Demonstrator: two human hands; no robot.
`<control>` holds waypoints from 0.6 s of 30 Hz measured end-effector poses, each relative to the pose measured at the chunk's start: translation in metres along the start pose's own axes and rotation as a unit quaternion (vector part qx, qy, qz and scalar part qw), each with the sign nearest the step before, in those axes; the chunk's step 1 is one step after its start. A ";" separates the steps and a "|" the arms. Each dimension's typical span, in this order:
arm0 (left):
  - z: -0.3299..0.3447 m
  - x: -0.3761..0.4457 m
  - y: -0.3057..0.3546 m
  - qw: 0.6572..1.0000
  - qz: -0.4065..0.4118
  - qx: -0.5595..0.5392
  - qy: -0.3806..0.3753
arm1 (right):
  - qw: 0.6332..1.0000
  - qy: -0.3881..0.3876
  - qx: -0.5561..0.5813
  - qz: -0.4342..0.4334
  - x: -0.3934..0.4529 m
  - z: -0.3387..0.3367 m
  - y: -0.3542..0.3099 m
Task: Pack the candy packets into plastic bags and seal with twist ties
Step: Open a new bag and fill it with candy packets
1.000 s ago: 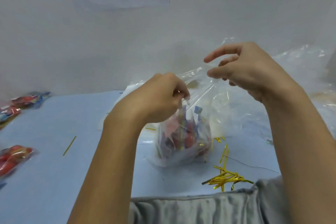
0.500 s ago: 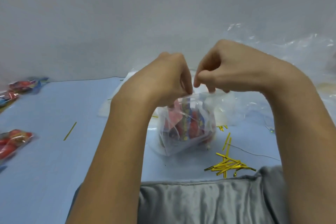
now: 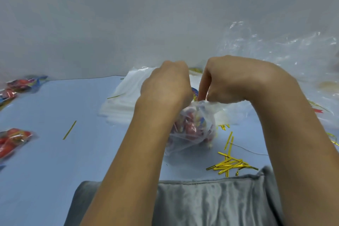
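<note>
A clear plastic bag (image 3: 192, 134) full of red and multicoloured candy packets stands on the blue table (image 3: 55, 161) in front of me. My left hand (image 3: 165, 86) and my right hand (image 3: 227, 80) meet just above it, fingers curled, both gripping the bunched top of the bag. My left forearm covers the bag's left side. A heap of gold twist ties (image 3: 231, 164) lies on the table to the right of the bag, near my grey shirt.
A stack of empty clear bags (image 3: 122, 102) lies behind my left hand. Filled candy bags sit at the far left (image 3: 14, 139) and back left (image 3: 20, 86). One loose twist tie (image 3: 69, 130) lies left of centre. Crumpled plastic (image 3: 286, 51) fills the back right.
My right hand came down from the spread-open bag mouth and closed in beside my left hand. The bag's top went from open to bunched together, and both hands dropped lower.
</note>
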State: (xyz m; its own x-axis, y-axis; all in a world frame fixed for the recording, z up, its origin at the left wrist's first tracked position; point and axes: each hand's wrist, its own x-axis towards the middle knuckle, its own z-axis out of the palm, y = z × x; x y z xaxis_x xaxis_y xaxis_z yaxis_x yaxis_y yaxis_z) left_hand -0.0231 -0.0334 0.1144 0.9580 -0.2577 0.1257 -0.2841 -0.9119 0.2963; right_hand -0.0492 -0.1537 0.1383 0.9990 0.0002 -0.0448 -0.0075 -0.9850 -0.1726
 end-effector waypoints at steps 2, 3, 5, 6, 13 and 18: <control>0.000 0.000 0.001 1.000 -0.007 -0.011 0.005 | 1.000 -0.010 -0.005 0.008 0.001 0.002 -0.002; 0.001 0.000 0.001 1.000 -0.007 -0.006 -0.003 | 1.000 -0.013 -0.009 0.012 0.002 0.003 -0.002; 0.000 -0.001 0.000 1.000 -0.001 0.004 -0.025 | 0.999 -0.014 -0.016 0.023 0.003 0.004 -0.001; -0.002 -0.001 -0.001 0.999 0.003 0.005 -0.035 | 0.999 -0.010 -0.016 0.028 0.004 0.004 -0.001; -0.005 -0.004 0.002 0.989 0.017 0.065 -0.130 | 0.998 -0.014 -0.049 0.038 0.000 0.001 -0.001; 0.006 -0.003 0.003 0.985 0.026 0.087 -0.150 | 0.995 -0.040 -0.082 0.038 -0.001 0.003 -0.006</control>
State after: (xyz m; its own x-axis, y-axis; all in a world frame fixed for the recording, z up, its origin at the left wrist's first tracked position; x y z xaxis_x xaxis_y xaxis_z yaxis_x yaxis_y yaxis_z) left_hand -0.0267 -0.0369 0.1093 0.9179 -0.3647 -0.1561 -0.3474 -0.9290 0.1277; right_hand -0.0503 -0.1474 0.1366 0.9890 -0.0678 -0.1315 -0.0689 -0.9976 -0.0035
